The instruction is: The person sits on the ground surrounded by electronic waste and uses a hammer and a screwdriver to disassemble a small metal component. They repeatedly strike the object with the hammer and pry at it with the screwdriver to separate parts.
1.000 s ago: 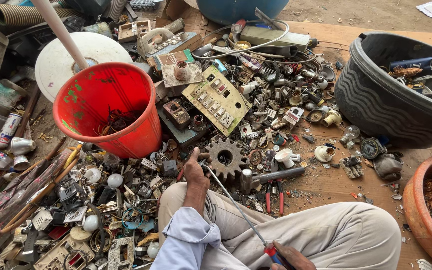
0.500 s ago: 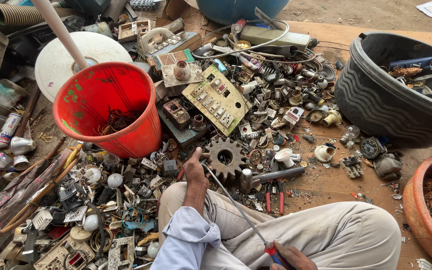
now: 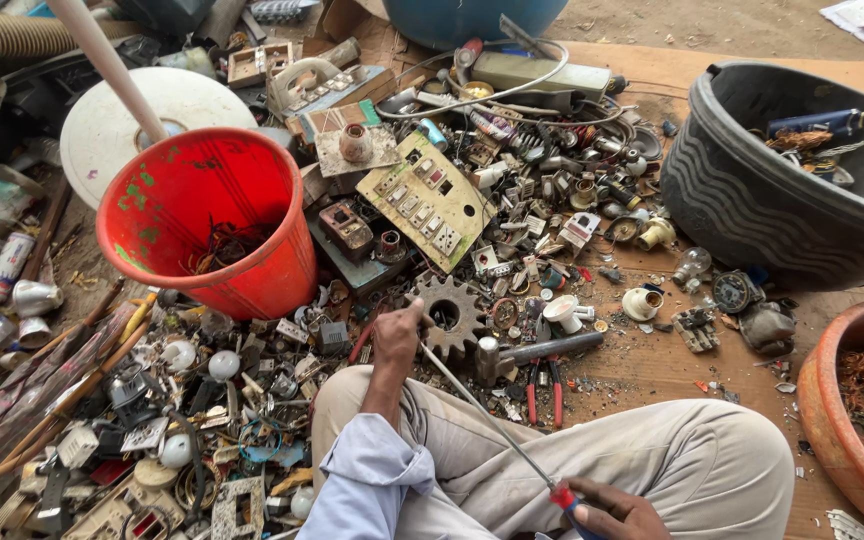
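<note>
I sit on the ground with my legs folded, facing a heap of electrical scrap. My left hand [image 3: 398, 335] reaches forward and pinches a small part at the edge of the heap, right beside a rusty toothed gear [image 3: 449, 314]. My right hand [image 3: 610, 510] is at the bottom edge, closed on the red and blue handle of a long thin screwdriver [image 3: 487, 414]. Its shaft runs up over my knee, and the tip meets the part under my left fingers.
A red bucket [image 3: 214, 232] with wire scraps stands to the left. A black tub [image 3: 787, 185] is at the right, with a brown bowl [image 3: 842, 420] below it. A hammer [image 3: 532, 351], red-handled pliers [image 3: 544, 385] and a beige switch panel [image 3: 426, 200] lie among the scrap.
</note>
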